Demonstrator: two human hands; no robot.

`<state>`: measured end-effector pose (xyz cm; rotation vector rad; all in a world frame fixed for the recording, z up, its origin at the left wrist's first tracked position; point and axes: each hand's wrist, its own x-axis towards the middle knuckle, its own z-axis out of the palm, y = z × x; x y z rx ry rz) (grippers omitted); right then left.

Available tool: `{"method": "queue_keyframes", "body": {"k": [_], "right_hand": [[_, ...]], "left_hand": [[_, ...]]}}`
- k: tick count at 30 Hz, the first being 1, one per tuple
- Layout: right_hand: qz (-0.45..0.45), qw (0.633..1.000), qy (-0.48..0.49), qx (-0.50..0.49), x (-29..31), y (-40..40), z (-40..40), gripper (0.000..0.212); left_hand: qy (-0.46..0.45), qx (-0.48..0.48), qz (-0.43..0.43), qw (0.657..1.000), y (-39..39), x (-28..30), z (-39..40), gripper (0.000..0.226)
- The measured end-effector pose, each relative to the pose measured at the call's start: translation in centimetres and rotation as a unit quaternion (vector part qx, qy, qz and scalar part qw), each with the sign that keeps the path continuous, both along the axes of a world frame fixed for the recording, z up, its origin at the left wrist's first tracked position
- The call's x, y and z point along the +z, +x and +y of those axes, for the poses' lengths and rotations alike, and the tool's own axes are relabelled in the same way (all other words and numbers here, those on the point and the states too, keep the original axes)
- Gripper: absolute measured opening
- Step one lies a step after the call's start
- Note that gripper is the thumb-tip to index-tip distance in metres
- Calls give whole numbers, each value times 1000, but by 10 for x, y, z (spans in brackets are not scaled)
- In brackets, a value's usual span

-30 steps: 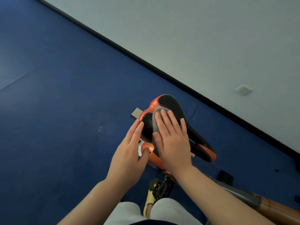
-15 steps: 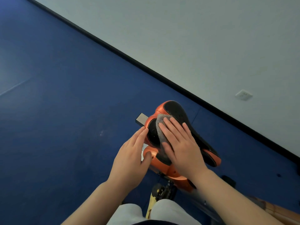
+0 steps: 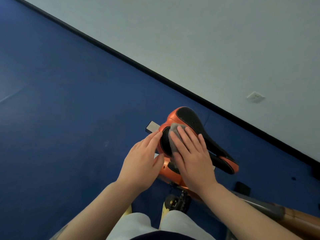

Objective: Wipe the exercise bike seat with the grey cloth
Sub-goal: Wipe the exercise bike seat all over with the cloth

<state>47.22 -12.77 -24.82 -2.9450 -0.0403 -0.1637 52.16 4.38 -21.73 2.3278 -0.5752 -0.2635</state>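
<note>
The right hand lies flat, pressing the cloth on the seat; the seat's long axis runs far-left to near-right; the left hand, open and empty, steadies its left edge

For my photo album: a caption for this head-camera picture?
Right hand presses a grey cloth on the bike seat; left hand steadies its side.

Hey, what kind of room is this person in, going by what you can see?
Probably a gym or workout room, though a home setup can't be ruled out. The clues: an orange and black exercise bike seat, a blue mat-like floor, and a plain wall with a socket.
</note>
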Motion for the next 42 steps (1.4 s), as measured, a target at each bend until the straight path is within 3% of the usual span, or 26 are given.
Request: {"method": "queue_keyframes", "body": {"k": [3, 9, 14, 19, 24, 30, 36, 42], "right_hand": [[-16, 999, 8, -49, 7, 23, 31, 51], [-25, 999, -25, 34, 1, 2, 0, 50], [-25, 993, 37, -114, 2, 8, 31, 51], [-11, 996, 7, -83, 0, 7, 31, 52], [-19, 982, 32, -184, -4, -16, 20, 52], [14, 987, 0, -159, -6, -28, 6, 55], [12, 959, 27, -282, -10, -49, -19, 56], [20, 977, 19, -210, -9, -59, -44, 57]], "left_hand": [[-17, -1, -3, 1000, 1, -1, -2, 55], [-14, -43, 4, 999, 12, 1, 11, 66], [-25, -51, -10, 998, 15, -1, 5, 59], [-57, -29, 4, 998, 11, -5, -1, 69], [-36, -48, -35, 998, 8, -10, -16, 62], [30, -71, -73, 994, -2, -17, -47, 59], [81, -50, -110, 989, -7, -22, -64, 64], [132, -33, -130, 982, -18, -25, -90, 68]]}}
